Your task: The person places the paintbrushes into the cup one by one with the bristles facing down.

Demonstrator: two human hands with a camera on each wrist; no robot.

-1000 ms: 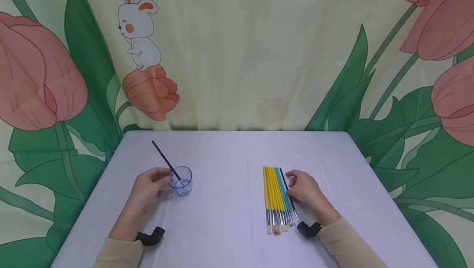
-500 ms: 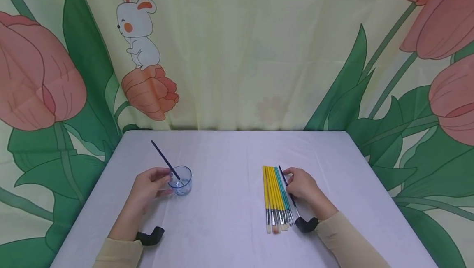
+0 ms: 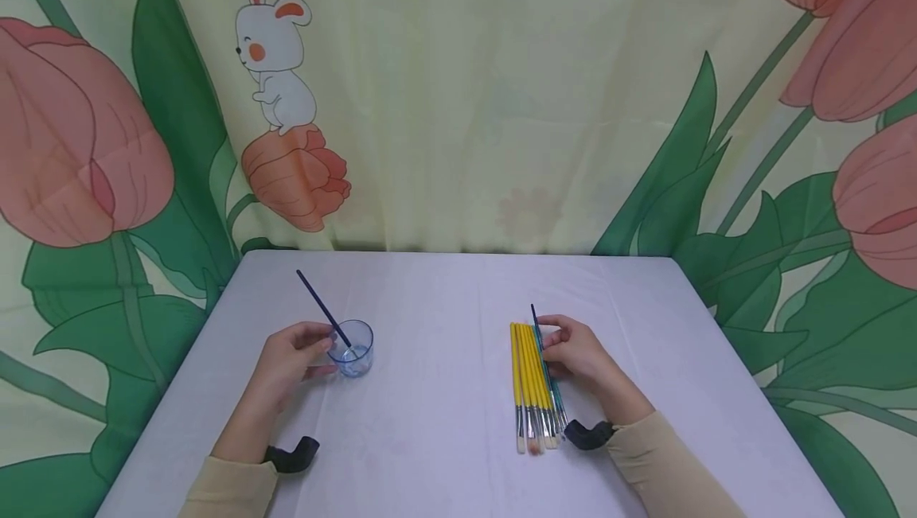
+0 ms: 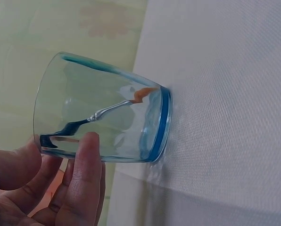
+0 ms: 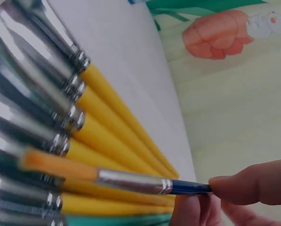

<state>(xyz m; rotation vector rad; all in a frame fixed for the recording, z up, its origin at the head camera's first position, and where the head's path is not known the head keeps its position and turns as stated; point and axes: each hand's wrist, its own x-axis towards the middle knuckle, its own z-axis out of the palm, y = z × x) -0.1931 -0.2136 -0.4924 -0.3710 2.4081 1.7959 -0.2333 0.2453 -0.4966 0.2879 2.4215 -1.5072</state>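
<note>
On the left, my left hand (image 3: 290, 363) holds a clear blue-tinted glass (image 3: 364, 359) by its side, thumb near the rim and fingers along the wall. The glass stands on the table, and a dark-handled paintbrush (image 3: 315, 295) leans inside it, orange bristles down in the left wrist view. My right hand (image 3: 583, 355) pinches a dark blue paintbrush (image 5: 131, 181) by its handle. That brush has a silver ferrule and orange bristles, and hangs above a row of yellow-handled paintbrushes (image 3: 528, 367). A teal handle (image 5: 117, 220) also shows in the row.
A white cloth covers the table (image 3: 430, 422). Behind its far edge hangs a curtain (image 3: 458, 104) printed with tulips and a rabbit. A black curved piece sits at each wrist, the right one (image 3: 589, 434) close to the brush tips.
My right hand has picked up the dark blue paintbrush from the row's right end and moved slightly left and up over the teal brushes. The left hand and glass stay put.
</note>
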